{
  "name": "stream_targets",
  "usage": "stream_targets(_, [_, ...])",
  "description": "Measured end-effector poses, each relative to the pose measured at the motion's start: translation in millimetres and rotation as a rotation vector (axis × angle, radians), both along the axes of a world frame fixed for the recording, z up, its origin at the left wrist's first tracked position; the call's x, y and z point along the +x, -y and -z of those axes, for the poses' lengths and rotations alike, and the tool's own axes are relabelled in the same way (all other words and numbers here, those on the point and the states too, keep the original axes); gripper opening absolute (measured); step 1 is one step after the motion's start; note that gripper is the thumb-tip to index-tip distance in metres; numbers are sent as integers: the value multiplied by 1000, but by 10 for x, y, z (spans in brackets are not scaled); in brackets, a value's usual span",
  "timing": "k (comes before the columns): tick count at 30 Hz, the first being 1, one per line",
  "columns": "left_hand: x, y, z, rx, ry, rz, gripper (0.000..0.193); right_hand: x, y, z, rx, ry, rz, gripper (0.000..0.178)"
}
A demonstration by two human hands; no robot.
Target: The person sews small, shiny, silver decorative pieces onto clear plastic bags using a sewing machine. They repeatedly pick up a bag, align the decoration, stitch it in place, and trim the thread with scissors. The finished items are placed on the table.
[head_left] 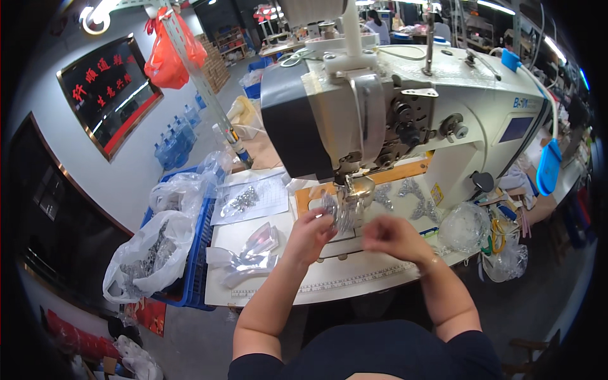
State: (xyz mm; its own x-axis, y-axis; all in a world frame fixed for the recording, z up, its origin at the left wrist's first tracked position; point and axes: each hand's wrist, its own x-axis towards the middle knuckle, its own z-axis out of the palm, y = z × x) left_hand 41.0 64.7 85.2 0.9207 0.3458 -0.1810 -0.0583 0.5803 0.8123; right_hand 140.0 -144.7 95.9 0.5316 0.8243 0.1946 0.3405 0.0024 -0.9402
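Observation:
A large white sewing machine (465, 82) stands in front of me, its needle and presser-foot area (356, 190) low over the worktable. Just left of the needle, my left hand (311, 235) is closed on a shiny silver piece (344, 217), which reaches in beside the presser foot. My right hand (396, 239) hovers to the right of the foot with curled fingers; motion blurs the fingertips, so whether they hold anything cannot be made out. Larger silver pieces (250, 259) lie on the table left of my left forearm.
Small glittering parts (244, 198) rest on a white sheet (272, 196), and more silver pieces (415, 199) lie behind my right hand. A blue crate (201, 253) with plastic bags (152, 256) flanks the table's left. On the right sits a clear bag (465, 226) beside scissors (498, 234).

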Motion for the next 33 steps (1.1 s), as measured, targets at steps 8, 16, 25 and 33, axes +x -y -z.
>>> stream_targets(8, [-758,98,281,13,49,7,23,401,1126,1137,-286,942,542,29])
stream_targets(16, [-914,233,404,-71,36,8,24,163,672,1057,-22,375,617,16])
stream_targets(25, [-924,334,450,-88,30,37,25,-710,135,450,49,658,259,26])
stream_targets(33, [-928,358,513,-87,34,63,25,-696,80,413,143,708,246,24])
